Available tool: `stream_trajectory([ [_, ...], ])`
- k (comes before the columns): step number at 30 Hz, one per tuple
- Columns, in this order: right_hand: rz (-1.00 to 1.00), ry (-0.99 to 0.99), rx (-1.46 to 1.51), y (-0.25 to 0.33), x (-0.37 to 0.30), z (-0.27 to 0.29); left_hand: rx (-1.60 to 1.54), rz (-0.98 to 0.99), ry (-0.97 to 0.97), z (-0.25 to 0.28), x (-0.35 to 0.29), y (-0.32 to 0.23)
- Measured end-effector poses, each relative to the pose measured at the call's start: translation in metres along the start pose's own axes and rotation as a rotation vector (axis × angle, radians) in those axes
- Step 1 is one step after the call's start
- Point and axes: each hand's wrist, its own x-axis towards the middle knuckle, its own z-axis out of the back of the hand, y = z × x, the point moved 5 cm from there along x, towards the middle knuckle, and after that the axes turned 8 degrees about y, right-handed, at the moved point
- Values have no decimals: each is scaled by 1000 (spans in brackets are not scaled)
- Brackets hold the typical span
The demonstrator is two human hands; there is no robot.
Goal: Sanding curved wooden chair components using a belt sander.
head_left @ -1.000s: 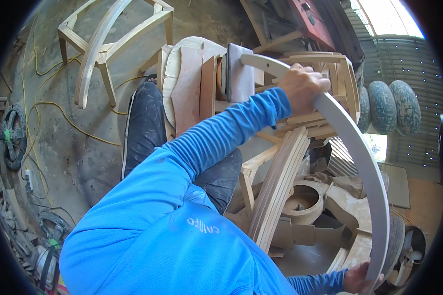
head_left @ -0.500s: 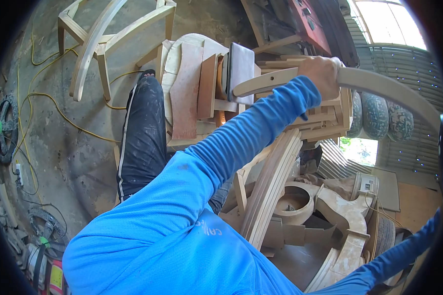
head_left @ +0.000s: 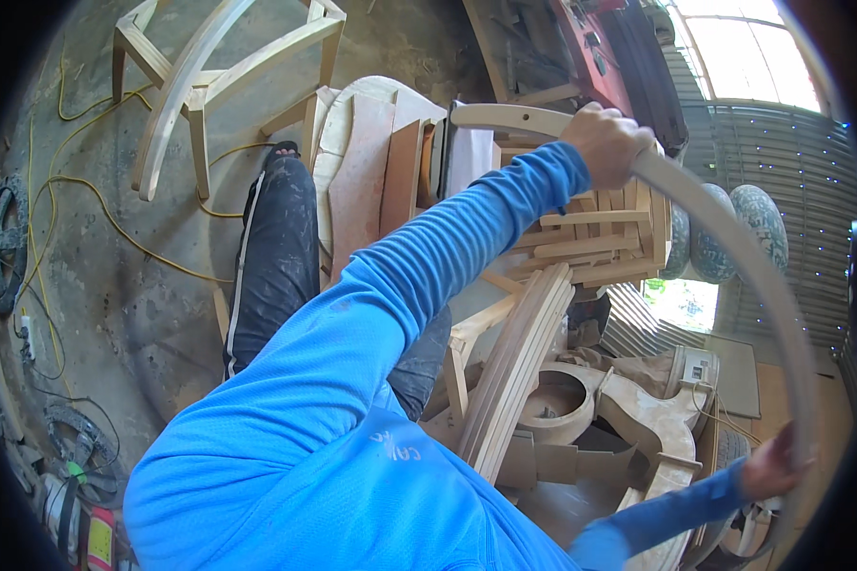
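Observation:
A long curved wooden rail [head_left: 745, 249] arches from the middle of the view to the lower right. My left hand [head_left: 607, 145] is wrapped round it near its end with a small hole. That end lies at the top edge of an upright, flat grey-faced block [head_left: 468, 160] with a dark side; whether they touch, I cannot tell. Farther down the rail, my right hand [head_left: 776, 466] grips its other part, slightly blurred. Beside the block stand shaped wooden boards [head_left: 360, 181], close to my bent leg.
A wooden chair frame [head_left: 195, 90] stands far left, with a yellow cord [head_left: 114, 224] across the floor. Stacked curved wooden strips [head_left: 516, 366] lie below my left arm. Nearby are a pale machine frame [head_left: 647, 419] and stacked wooden slats [head_left: 600, 233].
The rail has swung, its holed end rising to the block's top and its other end dropping. My right hand has come into view on the rail.

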Motion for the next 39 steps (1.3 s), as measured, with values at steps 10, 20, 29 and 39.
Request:
stream_trajectory([
  [10, -940, -1062, 404, -180, -591, 255, 413, -353, 929, -107, -181, -102],
  [20, -1262, -1177, 747, -212, -677, 117, 479, -508, 1356, -150, -289, -208],
  [29, -797, -1085, 740, -164, -582, 193, 339, -228, 1420, -95, -219, -141],
  [39, -515, -975, 1282, -174, -544, 189, 51, 189, 1415, -11, -240, -61],
])
